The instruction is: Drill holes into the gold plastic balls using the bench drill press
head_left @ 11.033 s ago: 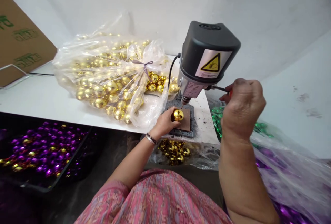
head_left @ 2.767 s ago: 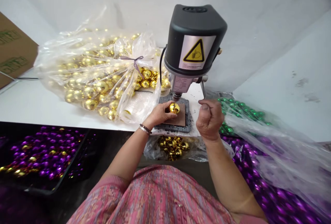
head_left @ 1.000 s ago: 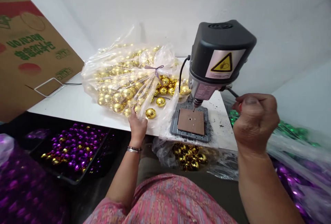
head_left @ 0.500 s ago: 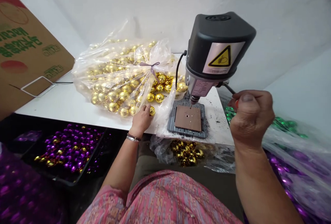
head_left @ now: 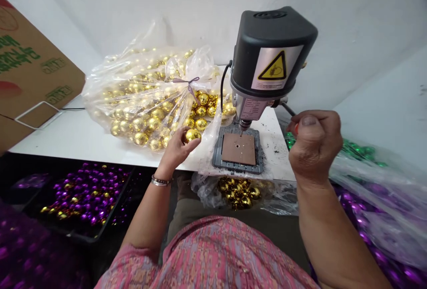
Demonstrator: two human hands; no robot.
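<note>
My left hand [head_left: 176, 150] pinches a shiny gold ball [head_left: 192, 135] just above the white table's front edge, left of the drill's base plate [head_left: 239, 148]. That brown plate has a small hole in it and nothing on it. A small bench drill [head_left: 271, 55] with a black head and a yellow warning label stands over the plate. My right hand [head_left: 312, 145] is closed round the drill's feed lever [head_left: 289, 110], to the right of the machine. A clear plastic bag of gold balls [head_left: 150, 97] lies behind my left hand.
A black tray of purple and gold balls [head_left: 82, 191] sits lower left. Another bag of gold balls [head_left: 238, 191] hangs under the table edge. Green balls [head_left: 358, 151] and a bag of purple balls [head_left: 376, 217] lie to the right. A cardboard box [head_left: 30, 75] stands far left.
My left hand has lifted a gold ball out of the bag's mouth and carries it rightwards. The right hand stays on the lever. The camera has shifted slightly.
</note>
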